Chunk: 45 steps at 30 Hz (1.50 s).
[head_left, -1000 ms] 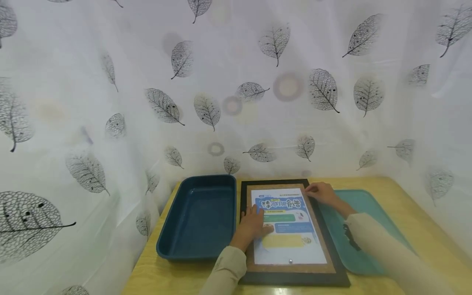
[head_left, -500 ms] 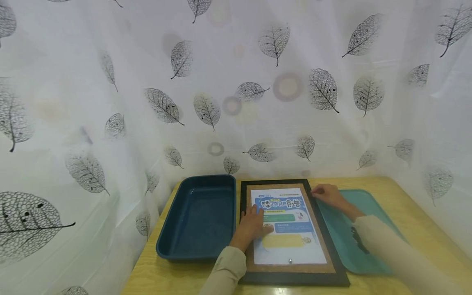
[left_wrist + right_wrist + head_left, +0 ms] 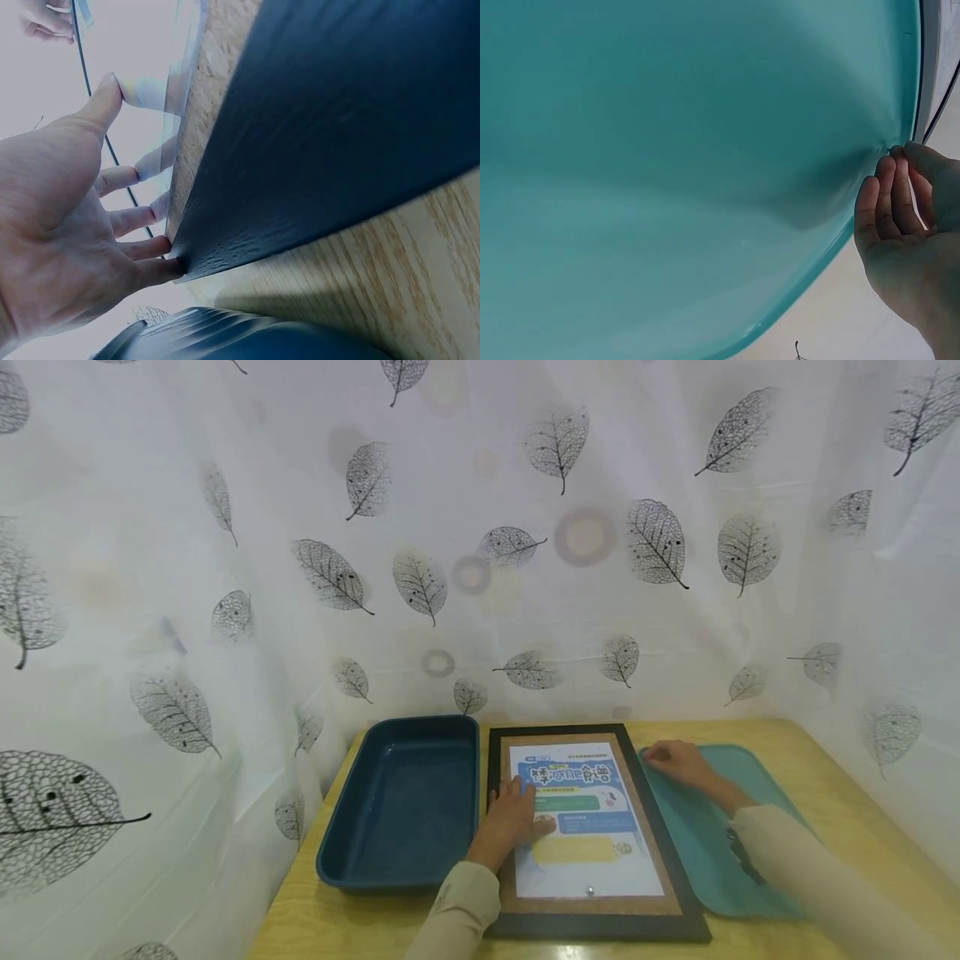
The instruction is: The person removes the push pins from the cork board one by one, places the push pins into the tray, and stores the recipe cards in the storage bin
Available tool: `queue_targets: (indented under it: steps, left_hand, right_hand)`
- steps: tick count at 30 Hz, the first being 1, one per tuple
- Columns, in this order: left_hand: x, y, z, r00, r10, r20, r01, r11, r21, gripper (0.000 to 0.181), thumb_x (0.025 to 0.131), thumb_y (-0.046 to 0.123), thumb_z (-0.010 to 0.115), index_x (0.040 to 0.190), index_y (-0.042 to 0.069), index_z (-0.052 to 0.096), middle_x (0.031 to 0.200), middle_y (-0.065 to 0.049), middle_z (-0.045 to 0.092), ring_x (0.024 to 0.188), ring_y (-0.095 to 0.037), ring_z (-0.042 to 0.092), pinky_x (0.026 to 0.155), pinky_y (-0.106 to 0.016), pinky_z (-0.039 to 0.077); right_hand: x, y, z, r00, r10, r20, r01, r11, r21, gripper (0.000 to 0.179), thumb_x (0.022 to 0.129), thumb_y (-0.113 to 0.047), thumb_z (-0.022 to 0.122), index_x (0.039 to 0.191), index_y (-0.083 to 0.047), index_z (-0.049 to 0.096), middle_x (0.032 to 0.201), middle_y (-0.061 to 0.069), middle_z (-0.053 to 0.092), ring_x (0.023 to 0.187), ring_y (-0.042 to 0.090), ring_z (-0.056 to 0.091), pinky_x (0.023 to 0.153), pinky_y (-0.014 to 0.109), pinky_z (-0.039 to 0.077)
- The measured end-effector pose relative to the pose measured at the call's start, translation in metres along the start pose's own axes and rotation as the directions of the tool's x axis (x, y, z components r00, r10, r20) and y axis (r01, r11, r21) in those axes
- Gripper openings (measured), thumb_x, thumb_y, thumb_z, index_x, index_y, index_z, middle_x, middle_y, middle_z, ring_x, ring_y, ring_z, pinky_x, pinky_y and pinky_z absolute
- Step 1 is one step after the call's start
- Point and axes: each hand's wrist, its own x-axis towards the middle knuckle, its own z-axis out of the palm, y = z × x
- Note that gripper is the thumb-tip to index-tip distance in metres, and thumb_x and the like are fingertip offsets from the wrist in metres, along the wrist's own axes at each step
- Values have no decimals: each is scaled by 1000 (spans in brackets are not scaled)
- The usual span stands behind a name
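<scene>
A cork board with a black frame (image 3: 600, 928) lies on the table, bearing a printed sheet (image 3: 637, 872) under what looks like clear film. A small shiny pin (image 3: 590, 890) shows at the sheet's lower edge. My left hand (image 3: 508, 820) rests on the board's left side, fingers spread over sheet and frame; the left wrist view shows them nearly straight. Over the near-left corner of the teal tray (image 3: 667, 135), my right hand (image 3: 684, 766) has thumb and forefinger pinched together by the rim. A tiny pin-like thing seems to be at their tips, too small to make out.
A deep dark blue bin (image 3: 401, 810) stands left of the board, close to its frame. The tray lies along the board's right side. All rest on a wooden table (image 3: 795, 756), with a leaf-patterned curtain (image 3: 465, 485) behind and at both sides.
My right hand has moved right, from the sheet's upper right corner across the frame to over the tray, fingertips still pinched. My left hand has stayed on the board.
</scene>
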Motion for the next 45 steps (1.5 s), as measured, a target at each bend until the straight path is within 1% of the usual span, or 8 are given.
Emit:
queue_targets:
  steps: [3, 7, 11, 22, 31, 37, 45]
  left_hand:
    - [-3, 1, -3, 1000, -4, 9, 4, 1000, 6, 80, 96, 56, 68, 156, 9, 44, 166, -20, 30, 154, -41, 26, 125, -57, 24]
    - [-9, 4, -11, 1000, 0, 20, 0, 1000, 7, 79, 96, 54, 69, 155, 8, 44, 166, -20, 31, 154, -41, 27, 125, -57, 25]
    - [-13, 7, -16, 1000, 10, 10, -10, 1000, 4, 78, 96, 53, 70, 154, 6, 46, 164, -20, 34, 153, -41, 29, 124, -57, 27]
    - [-11, 6, -13, 1000, 19, 6, -19, 1000, 23, 80, 96, 57, 68, 154, 7, 45, 165, -21, 33, 153, -41, 29, 124, -57, 28]
    - [-10, 5, -12, 1000, 5, 7, -5, 1000, 17, 80, 95, 57, 69, 154, 8, 45, 165, -19, 33, 153, -40, 29, 124, -56, 28]
    - [-11, 6, -12, 1000, 6, 6, -6, 1000, 14, 80, 95, 57, 69, 154, 9, 45, 165, -19, 33, 153, -40, 29, 125, -55, 28]
    - [-13, 7, -14, 1000, 5, 13, -5, 1000, 6, 79, 96, 55, 70, 154, 7, 45, 165, -20, 33, 153, -41, 29, 125, -56, 27]
  right_hand:
    - [-3, 1, -1, 1000, 13, 24, -14, 1000, 18, 13, 93, -1, 72, 101, 8, 71, 98, 25, 73, 92, 42, 71, 84, 56, 60]
    - [-6, 4, 1, 999, 20, 30, -21, 999, 39, 13, 93, -1, 72, 103, 9, 71, 101, 25, 73, 93, 42, 71, 84, 56, 60]
    - [-5, 5, 4, 999, 29, 33, -30, 999, 39, 14, 94, -3, 73, 103, 7, 72, 102, 25, 74, 94, 42, 72, 84, 55, 60]
    - [-4, 11, 9, 1000, 18, 24, -19, 999, 41, 12, 93, -3, 73, 101, 6, 73, 99, 23, 74, 92, 41, 72, 83, 56, 60]
    - [-3, 19, 12, 1000, -6, -7, 6, 1000, 26, 12, 92, -6, 75, 99, 4, 74, 99, 22, 75, 92, 41, 72, 84, 57, 60]
    - [-6, 16, 10, 999, -37, -24, 38, 999, 20, 12, 91, -5, 76, 98, 5, 74, 98, 22, 75, 91, 41, 72, 83, 57, 60]
    - [-10, 11, 5, 1000, -24, -19, 25, 999, 30, 14, 93, -6, 75, 100, 5, 74, 100, 23, 74, 93, 43, 71, 85, 59, 59]
